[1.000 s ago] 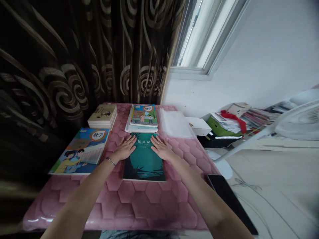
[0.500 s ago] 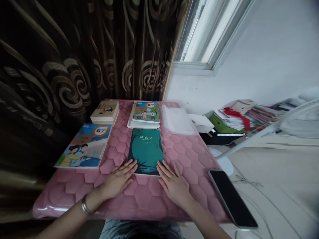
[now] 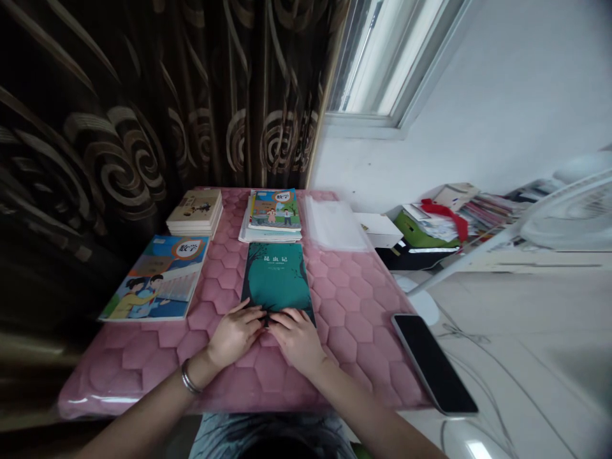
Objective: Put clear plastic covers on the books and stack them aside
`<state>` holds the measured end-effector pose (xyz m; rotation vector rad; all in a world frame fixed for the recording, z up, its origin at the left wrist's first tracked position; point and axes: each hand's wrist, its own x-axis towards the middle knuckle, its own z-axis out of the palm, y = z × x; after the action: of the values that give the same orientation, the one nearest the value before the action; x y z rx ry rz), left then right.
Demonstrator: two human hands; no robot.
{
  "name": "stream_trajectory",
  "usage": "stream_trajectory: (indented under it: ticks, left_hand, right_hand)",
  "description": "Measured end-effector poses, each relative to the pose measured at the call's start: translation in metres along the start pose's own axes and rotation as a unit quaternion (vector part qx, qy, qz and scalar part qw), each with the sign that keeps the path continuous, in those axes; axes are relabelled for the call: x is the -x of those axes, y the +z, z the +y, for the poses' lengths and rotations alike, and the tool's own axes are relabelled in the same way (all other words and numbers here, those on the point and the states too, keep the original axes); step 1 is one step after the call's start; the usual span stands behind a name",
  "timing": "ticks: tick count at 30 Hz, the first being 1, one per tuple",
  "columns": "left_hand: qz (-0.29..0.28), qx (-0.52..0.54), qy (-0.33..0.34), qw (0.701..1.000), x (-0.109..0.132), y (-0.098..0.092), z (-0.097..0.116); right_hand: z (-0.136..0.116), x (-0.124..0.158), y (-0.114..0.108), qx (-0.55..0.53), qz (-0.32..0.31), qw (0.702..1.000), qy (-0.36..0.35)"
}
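A dark green book (image 3: 277, 284) with white title characters lies on the pink padded table cover, its near edge under my hands. My left hand (image 3: 238, 333) has its fingers bent over the near-left part of this book. Close beside it, my right hand (image 3: 296, 338) curls its fingers over the near middle of the same edge. The fingertips of both hands almost meet, and my thumbs are hidden beneath. Just beyond the green book, a math textbook (image 3: 275, 210) tops a small stack.
To the left lies a blue math textbook (image 3: 155, 277), with a stack of tan books (image 3: 196, 210) behind it. Clear plastic sheets (image 3: 335, 223) lie at the back right. A dark-screened phone (image 3: 435, 363) rests on the right edge. A white fan (image 3: 568, 204) stands beyond.
My hands have moved inward from the book's two near corners to the middle of its near edge. My fingers, flat and spread before, are now bent. The view has shifted slightly.
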<state>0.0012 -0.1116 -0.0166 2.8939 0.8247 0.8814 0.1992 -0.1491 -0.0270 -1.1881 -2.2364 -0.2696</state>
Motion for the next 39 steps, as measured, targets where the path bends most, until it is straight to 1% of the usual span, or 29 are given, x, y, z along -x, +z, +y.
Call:
stream_trajectory:
  ticks: [2, 4, 7, 11, 14, 18, 25, 28, 30, 33, 36, 37, 39]
  left_hand:
    - [0.005, 0.012, 0.005, 1.000, 0.003, -0.003, -0.004]
    - [0.005, 0.024, 0.007, 1.000, 0.005, -0.008, -0.008]
    - [-0.017, 0.038, -0.007, 0.999, 0.009, -0.019, -0.015]
    - [-0.046, 0.051, -0.035, 0.997, 0.018, -0.030, -0.025]
    - [-0.058, 0.063, -0.042, 0.995, 0.021, -0.032, -0.030]
    - [-0.060, 0.089, -0.055, 0.993, 0.023, -0.031, -0.031]
    - [-0.018, 0.127, -0.066, 0.990, 0.025, -0.027, -0.031]
    - [-0.004, 0.152, -0.094, 0.984, 0.028, -0.026, -0.030]
    - [0.000, 0.172, -0.120, 0.978, 0.031, -0.026, -0.028]
    - [0.004, 0.189, -0.180, 0.965, 0.033, -0.030, -0.025]
    - [0.008, 0.175, -0.282, 0.943, 0.028, -0.032, -0.027]
    - [0.002, 0.176, -0.324, 0.930, 0.023, -0.032, -0.029]
    - [-0.026, 0.188, -0.420, 0.888, 0.008, -0.030, -0.035]
  right_hand:
    - [0.007, 0.007, -0.003, 0.003, 0.005, 1.000, -0.003]
    - [0.016, 0.016, -0.011, 0.003, -0.007, 1.000, 0.009]
    - [0.031, 0.031, -0.027, 0.000, -0.035, 0.998, 0.053]
    - [0.051, 0.049, -0.042, -0.003, -0.041, 0.995, 0.090]
    - [0.059, 0.056, -0.044, -0.008, -0.041, 0.995, 0.094]
    - [0.061, 0.059, -0.041, -0.013, -0.032, 0.995, 0.089]
    - [0.062, 0.060, -0.038, -0.036, -0.032, 0.994, 0.095]
    - [0.061, 0.059, -0.038, -0.060, -0.022, 0.991, 0.116]
    - [0.060, 0.059, -0.040, -0.094, -0.011, 0.986, 0.138]
    - [0.064, 0.060, -0.049, -0.189, -0.014, 0.964, 0.189]
    - [0.076, 0.059, -0.056, -0.294, -0.039, 0.918, 0.263]
    - [0.081, 0.057, -0.056, -0.322, -0.044, 0.899, 0.293]
    - [0.090, 0.047, -0.050, -0.369, -0.047, 0.859, 0.351]
